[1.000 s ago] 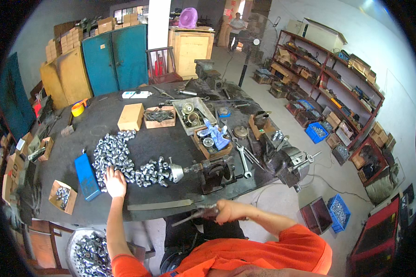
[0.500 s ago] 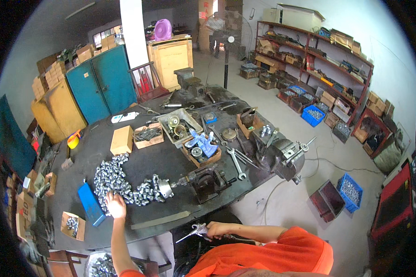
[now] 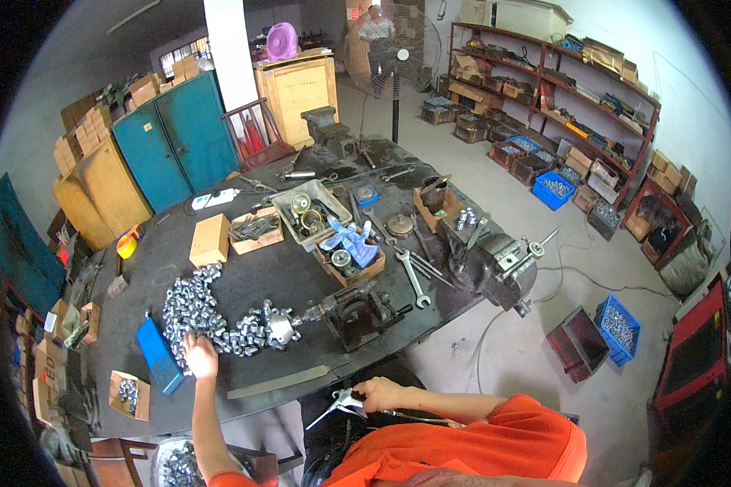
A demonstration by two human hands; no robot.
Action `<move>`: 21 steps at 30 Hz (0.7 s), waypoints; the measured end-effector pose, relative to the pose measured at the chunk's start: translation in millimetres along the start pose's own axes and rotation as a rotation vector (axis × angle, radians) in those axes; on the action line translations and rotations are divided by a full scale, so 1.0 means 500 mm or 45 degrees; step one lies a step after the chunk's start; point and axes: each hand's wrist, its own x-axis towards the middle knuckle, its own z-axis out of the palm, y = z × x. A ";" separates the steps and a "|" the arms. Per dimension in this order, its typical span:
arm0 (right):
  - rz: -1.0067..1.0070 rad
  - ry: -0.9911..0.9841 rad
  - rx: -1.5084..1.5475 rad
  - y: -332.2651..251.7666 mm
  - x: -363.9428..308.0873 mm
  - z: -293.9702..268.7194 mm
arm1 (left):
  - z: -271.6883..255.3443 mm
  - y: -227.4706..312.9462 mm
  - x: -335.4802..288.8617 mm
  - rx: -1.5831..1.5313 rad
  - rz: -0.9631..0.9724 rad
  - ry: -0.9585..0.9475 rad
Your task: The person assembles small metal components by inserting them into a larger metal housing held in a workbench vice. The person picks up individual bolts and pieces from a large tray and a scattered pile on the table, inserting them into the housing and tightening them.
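A heap of small shiny metal sleeves curves across the dark workbench. My left hand rests at the heap's near edge, fingers stretched into the pieces and apart; any piece under the fingertips is hidden. Close beside it, on the left, lies a blue tray. Below the bench's front edge, my right hand is closed round the handle of a silver air blow gun, whose thin nozzle points left. A hose trails from the gun toward my right arm.
A vise with a round metal part stands right of the heap. Behind are a glove, wrenches and an open carton of sleeves is at front left. A second vise sits at right. A person stands far back.
The head view has shifted slightly. My left hand remains at the heap's near edge with small finger movement. My right hand and the blow gun have moved a little, the nozzle slanting more steeply.
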 end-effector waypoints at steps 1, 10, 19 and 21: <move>-0.080 0.070 0.047 0.006 -0.002 -0.006 | -0.001 -0.002 -0.002 -0.009 -0.004 -0.005; -0.080 0.183 0.005 0.045 0.002 -0.087 | -0.010 0.000 -0.006 -0.018 -0.021 -0.040; -0.120 0.251 -0.011 0.075 0.014 -0.068 | 0.009 -0.009 -0.005 -0.029 -0.004 0.015; -0.132 0.258 -0.015 0.073 0.012 -0.069 | 0.011 -0.010 -0.006 -0.036 -0.002 0.022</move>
